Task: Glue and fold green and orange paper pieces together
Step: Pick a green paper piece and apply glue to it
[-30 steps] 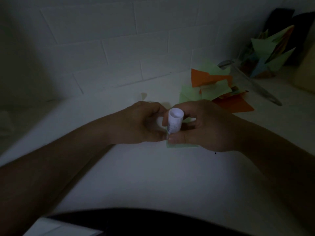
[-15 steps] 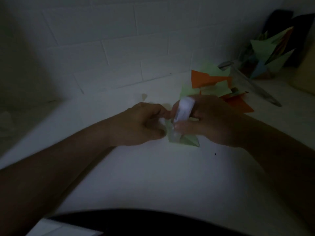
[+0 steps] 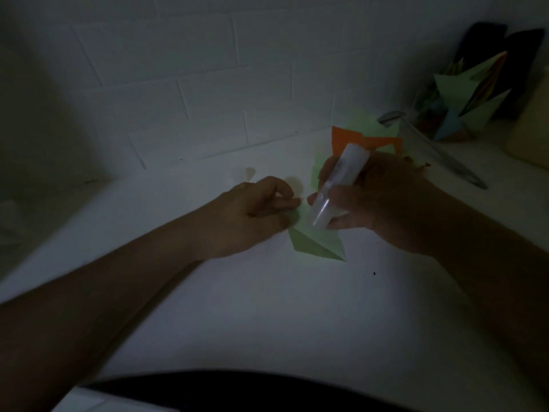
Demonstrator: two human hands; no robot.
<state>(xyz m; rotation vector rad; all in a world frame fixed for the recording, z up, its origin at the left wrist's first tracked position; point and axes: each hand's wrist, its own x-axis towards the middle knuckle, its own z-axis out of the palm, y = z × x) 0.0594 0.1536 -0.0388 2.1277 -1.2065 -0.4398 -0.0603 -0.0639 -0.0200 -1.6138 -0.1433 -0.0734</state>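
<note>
Glue stick [image 3: 338, 185] now tilted down onto green paper [image 3: 318, 243], right hand [image 3: 383, 200].

Pale green folded paper [image 3: 319, 243], orange sheet [image 3: 346, 138], white glue stick [image 3: 338, 182], white surface [image 3: 267, 307], white tiled wall [image 3: 208, 84].

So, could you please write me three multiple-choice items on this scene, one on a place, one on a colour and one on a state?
1. Where does the glue stick point?
A. down at the folded paper
B. at the wall
C. at the scissors

2. What colour is the folded paper under the hands?
A. orange
B. blue
C. green

3. What is the right hand doing?
A. lying flat
B. gripping the glue stick
C. holding scissors

Answers: 1 A, its lower end meets the paper; 2 C, it shows pale green; 3 B, its fingers curl round the tube.
</note>
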